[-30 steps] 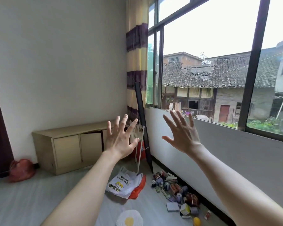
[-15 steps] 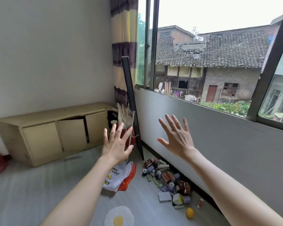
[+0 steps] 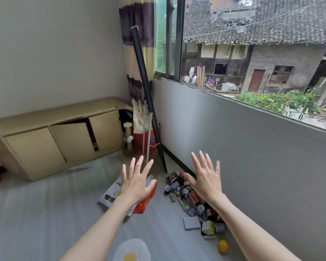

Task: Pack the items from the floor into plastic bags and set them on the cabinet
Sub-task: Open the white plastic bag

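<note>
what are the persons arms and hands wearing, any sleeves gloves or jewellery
Nothing shows: the left hand and right hand are bare, without gloves, rings or a watch. Both forearms are bare to the frame's edge, with no sleeve in view.

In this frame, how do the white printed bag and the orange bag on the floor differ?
The white printed bag carries printed lettering and a yellow cartoon mark; the orange bag shows no print. The white printed bag lies on top and further left, while the orange bag pokes out from beneath its right edge, nearer the pile of items. Both lie flat on the floor, partly hidden behind the left hand, and neither is held.
</note>
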The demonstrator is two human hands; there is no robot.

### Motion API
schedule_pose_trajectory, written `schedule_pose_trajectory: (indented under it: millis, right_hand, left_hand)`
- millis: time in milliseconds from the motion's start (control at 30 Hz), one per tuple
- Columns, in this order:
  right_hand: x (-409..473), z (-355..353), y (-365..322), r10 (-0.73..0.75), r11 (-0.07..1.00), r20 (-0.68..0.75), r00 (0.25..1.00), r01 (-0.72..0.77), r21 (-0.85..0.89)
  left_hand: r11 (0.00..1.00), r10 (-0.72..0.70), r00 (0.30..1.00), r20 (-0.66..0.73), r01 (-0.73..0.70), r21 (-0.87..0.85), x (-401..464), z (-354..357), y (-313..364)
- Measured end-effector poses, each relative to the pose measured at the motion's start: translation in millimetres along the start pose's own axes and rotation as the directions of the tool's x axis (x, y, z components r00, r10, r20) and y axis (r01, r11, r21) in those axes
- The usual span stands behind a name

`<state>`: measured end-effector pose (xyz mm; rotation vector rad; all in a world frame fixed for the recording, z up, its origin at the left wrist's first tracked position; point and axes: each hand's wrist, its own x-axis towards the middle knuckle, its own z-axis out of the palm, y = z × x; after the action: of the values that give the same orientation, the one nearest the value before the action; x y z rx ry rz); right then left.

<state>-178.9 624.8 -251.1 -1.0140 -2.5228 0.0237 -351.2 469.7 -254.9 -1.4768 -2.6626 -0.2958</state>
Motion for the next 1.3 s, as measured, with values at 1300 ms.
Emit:
schedule_pose_trajectory:
  millis: [1300]
  right_hand:
    - [305, 316, 142, 0.198, 0.98, 0.555, 0.808, -0.169, -0.104]
  left_hand:
    - [0.99, -0.018, 0.895, 0.446, 0.078, -0.118, 385, 276, -54]
